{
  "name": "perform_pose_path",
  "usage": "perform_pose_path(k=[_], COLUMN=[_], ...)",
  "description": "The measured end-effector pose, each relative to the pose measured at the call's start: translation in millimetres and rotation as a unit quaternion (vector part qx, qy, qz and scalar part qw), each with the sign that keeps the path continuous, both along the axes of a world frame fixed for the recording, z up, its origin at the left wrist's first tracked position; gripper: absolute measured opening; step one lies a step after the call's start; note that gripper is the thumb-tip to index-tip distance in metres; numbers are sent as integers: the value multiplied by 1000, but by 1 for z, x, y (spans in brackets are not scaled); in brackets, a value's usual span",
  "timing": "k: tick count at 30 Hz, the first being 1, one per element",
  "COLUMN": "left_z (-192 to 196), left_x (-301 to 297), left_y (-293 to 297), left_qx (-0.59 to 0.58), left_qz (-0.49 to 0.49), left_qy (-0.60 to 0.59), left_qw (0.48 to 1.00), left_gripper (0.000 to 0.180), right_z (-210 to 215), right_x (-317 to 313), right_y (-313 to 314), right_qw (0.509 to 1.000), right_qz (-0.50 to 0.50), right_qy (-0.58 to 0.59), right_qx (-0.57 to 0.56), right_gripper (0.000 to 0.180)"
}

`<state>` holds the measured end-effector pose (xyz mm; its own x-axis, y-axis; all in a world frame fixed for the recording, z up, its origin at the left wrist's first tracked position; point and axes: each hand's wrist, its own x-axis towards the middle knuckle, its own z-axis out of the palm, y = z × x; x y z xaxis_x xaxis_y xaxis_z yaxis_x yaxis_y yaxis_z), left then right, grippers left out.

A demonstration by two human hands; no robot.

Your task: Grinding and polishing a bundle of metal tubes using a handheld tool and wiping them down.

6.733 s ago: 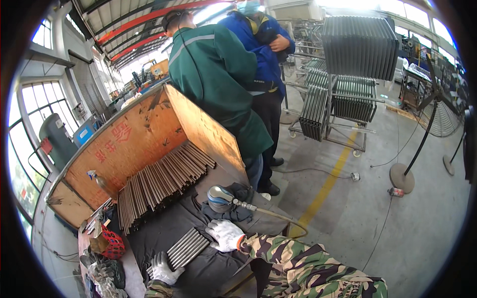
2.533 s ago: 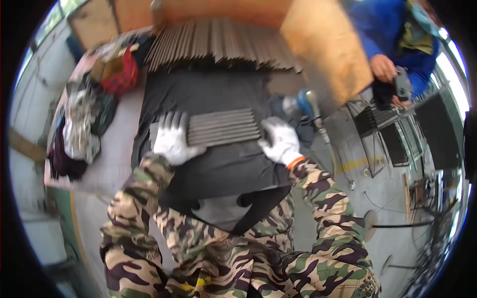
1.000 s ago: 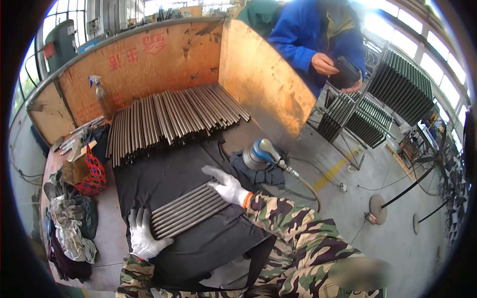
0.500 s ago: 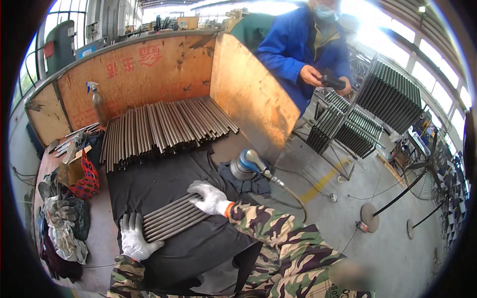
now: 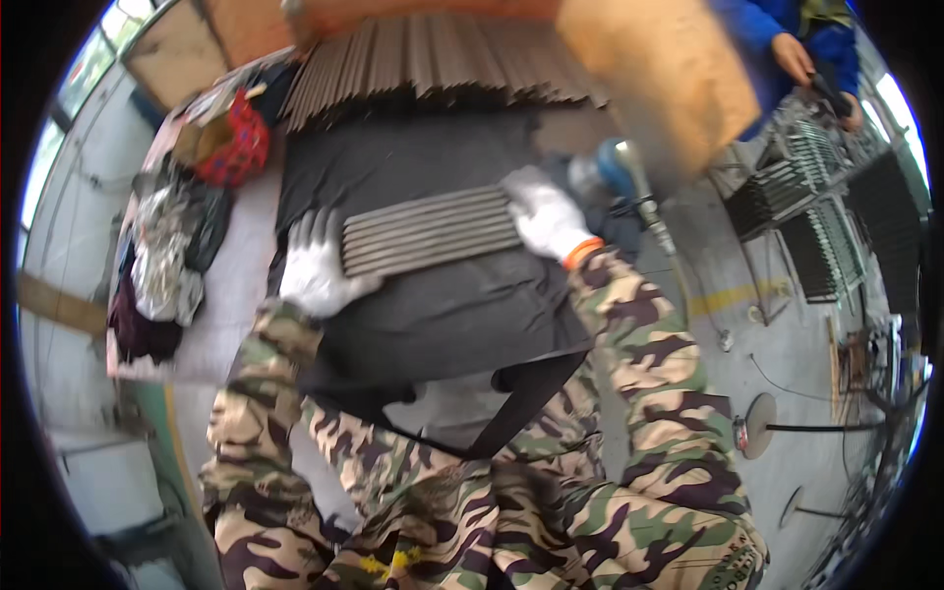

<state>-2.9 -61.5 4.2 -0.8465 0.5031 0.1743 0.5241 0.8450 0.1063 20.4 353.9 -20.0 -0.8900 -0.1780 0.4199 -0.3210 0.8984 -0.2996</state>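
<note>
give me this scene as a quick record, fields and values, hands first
left hand: white-gloved, fingers extended, at the left ends of the short row of rods
right hand: white-gloved, at the right ends
short row of rods: side by side, lying on black cloth
far side: larger batch of rods
right of cloth: blue and silver tool with hose, blurred
left: heap of rags
co-worker: blue sleeves, dark object in hands

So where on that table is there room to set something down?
The black cloth is bare behind the short row of rods, up to the big rod pile, and in front of the row. A strip of tabletop is free between cloth and rag heap. It's crowded at the row's ends, by the left hand and right hand, and around the blue tool.
</note>
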Motion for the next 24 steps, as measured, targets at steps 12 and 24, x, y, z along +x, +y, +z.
perform_pose_path(k=[12, 24], left_z=[-8, 11], left_x=[7, 11], left_y=[-16, -7], left_qx=[4, -5], left_qz=[0, 15], left_qy=[21, -13], left_qw=[1000, 1000], left_gripper=[125, 121], right_z=[107, 178], right_x=[-6, 2], right_y=[97, 69], right_qw=[967, 945], right_qz=[-207, -234], right_qy=[-147, -74], right_qx=[22, 217], right_gripper=[80, 50])
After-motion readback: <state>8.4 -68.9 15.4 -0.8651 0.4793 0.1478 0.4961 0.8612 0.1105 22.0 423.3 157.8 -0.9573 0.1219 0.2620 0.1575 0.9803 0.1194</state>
